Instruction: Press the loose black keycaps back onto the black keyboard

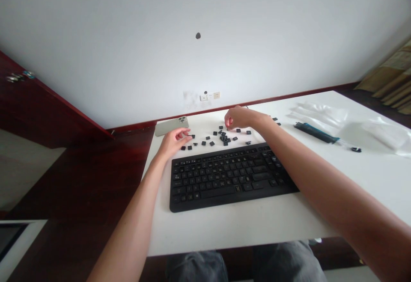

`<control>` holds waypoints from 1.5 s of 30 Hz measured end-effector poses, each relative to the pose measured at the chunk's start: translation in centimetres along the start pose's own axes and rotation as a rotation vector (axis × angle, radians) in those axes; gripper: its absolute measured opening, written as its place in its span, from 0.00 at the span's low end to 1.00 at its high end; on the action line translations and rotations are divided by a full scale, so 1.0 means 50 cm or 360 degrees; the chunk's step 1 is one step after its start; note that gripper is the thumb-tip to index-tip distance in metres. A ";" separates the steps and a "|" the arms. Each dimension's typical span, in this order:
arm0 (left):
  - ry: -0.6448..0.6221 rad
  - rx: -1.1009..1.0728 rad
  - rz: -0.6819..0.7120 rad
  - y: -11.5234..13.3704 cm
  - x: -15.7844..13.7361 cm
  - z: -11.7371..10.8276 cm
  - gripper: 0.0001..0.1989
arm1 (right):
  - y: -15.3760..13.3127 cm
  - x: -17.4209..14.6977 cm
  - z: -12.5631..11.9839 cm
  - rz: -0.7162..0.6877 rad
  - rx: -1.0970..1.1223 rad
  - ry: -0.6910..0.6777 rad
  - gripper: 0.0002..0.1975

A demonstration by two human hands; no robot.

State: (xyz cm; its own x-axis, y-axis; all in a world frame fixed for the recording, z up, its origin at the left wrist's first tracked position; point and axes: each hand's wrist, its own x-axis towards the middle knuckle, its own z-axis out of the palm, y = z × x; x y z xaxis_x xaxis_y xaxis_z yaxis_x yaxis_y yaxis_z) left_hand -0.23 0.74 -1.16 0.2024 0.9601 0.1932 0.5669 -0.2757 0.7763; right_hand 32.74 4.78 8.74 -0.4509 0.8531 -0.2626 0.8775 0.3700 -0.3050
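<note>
A black keyboard (221, 175) lies on the white table, with several of its key positions bare. Loose black keycaps (224, 140) are scattered behind it, some heaped together. At the left of the scatter, my left hand (175, 141) has its thumb and fingertips closed around the edge of a small dark keycap (193, 136). My right hand (236, 117) is bent downward over the far side of the scatter. Its fingers are pinched together, with a dark keycap (227, 129) at the fingertips, partly hidden. My right forearm crosses above the keyboard's right end and covers part of it.
A phone (170, 126) lies face down at the table's back left corner. To the right are a dark tool with a teal edge (316, 132), clear plastic wrapping (317, 115) and a white package (382, 134). The table (237, 226) stands near a wall with sockets (210, 96).
</note>
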 end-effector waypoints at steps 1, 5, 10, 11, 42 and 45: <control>0.0000 0.0001 -0.0004 0.001 0.000 0.000 0.25 | -0.002 -0.002 -0.002 0.0014 0.0002 -0.0005 0.09; 0.0000 0.0007 -0.0008 0.003 -0.001 -0.001 0.24 | -0.007 -0.006 -0.007 0.0038 0.0002 -0.0016 0.10; 0.0003 0.0016 0.0017 0.004 -0.002 -0.001 0.24 | 0.004 -0.001 -0.003 0.0021 0.0047 -0.0004 0.09; 0.0002 0.0019 0.0012 0.004 -0.002 -0.001 0.24 | 0.008 0.000 -0.002 0.0024 0.0052 -0.0004 0.09; 0.0005 0.0025 -0.0030 0.006 0.001 0.000 0.26 | -0.058 -0.008 0.015 -0.0316 0.0015 -0.0113 0.13; 0.0011 0.0021 -0.0036 0.006 0.001 0.001 0.26 | -0.056 0.003 0.027 -0.0389 -0.0045 -0.0037 0.11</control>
State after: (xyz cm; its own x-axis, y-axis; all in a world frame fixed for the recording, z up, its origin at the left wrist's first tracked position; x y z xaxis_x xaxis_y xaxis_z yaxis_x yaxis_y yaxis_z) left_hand -0.04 0.71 -0.94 0.1841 0.9663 0.1799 0.5816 -0.2546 0.7726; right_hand 29.99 3.39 8.32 -0.6537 0.7284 -0.2052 0.7461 0.5748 -0.3362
